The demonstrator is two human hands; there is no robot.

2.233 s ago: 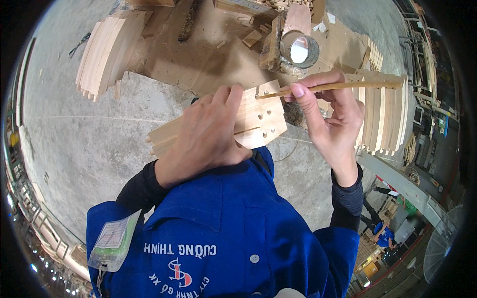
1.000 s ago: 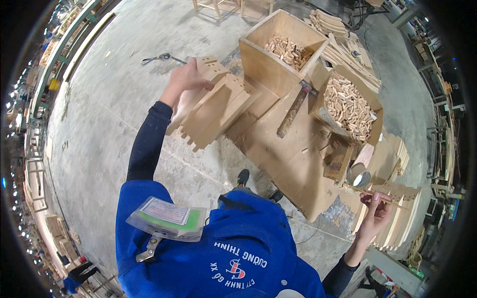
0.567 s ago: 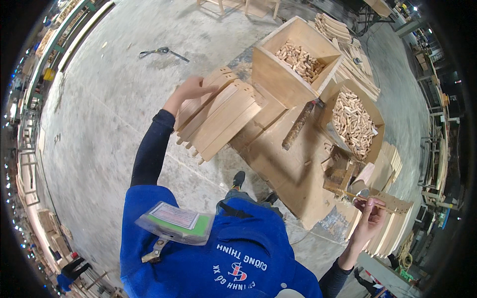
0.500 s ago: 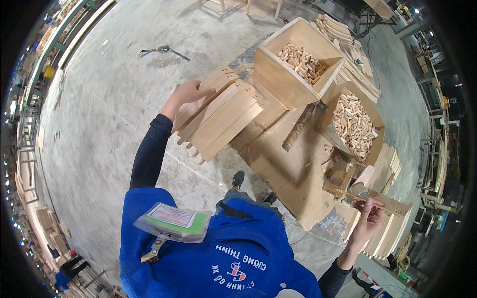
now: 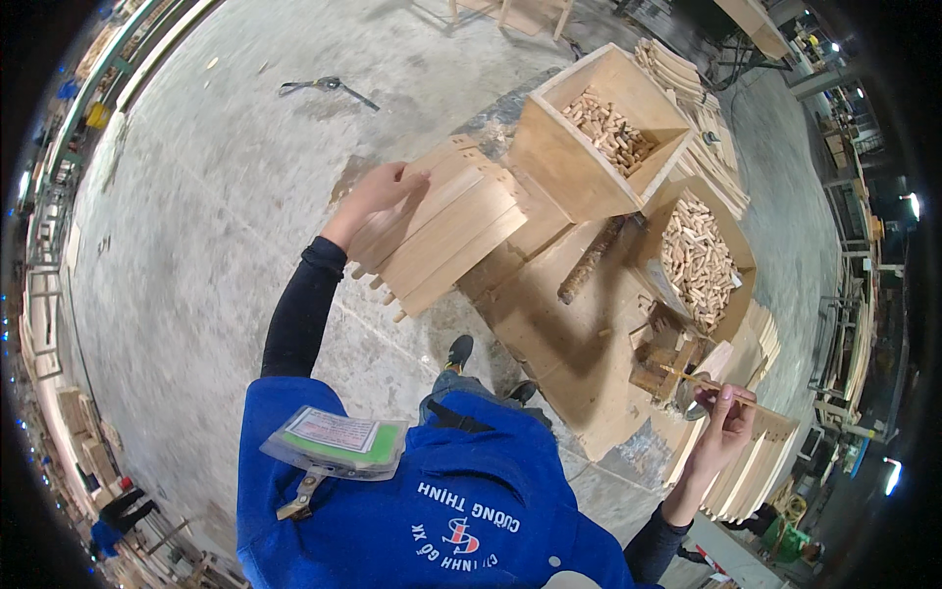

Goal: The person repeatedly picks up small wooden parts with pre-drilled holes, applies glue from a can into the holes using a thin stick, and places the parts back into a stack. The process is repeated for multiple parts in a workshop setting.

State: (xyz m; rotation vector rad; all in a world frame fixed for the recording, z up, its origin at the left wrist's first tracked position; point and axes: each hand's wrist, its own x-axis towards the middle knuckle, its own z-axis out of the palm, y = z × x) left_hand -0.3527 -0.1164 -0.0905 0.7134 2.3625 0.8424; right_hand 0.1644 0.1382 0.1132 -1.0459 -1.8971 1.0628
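My left hand (image 5: pixel 378 199) is on the outer left side of a row of pale wooden boards (image 5: pixel 451 231), gripping the outermost one, its thumb side over the top edge. The boards stand side by side, with holes at their far ends and dowel pegs at their near ends. At the right, my right hand (image 5: pixel 724 430) pinches a thin yellowish stick (image 5: pixel 699 379). Its far end reaches over a small stained wooden block or box (image 5: pixel 655 365). A round container beside the fingers is partly hidden by my hand.
A wooden box (image 5: pixel 549 147) of dowels stands at the far side, with a cardboard carton (image 5: pixel 643 260) of dowels nearer. A dark, crusted rod (image 5: pixel 591 260) lies on the cardboard-covered surface (image 5: pixel 540 339). More boards (image 5: pixel 756 471) are stacked at right. A strap-like tool (image 5: pixel 329 85) lies on the floor.
The gap between the outermost left board and the others has closed, with my left hand moving slightly right along with it. My right hand still holds the stick, shifted slightly left and nearer.
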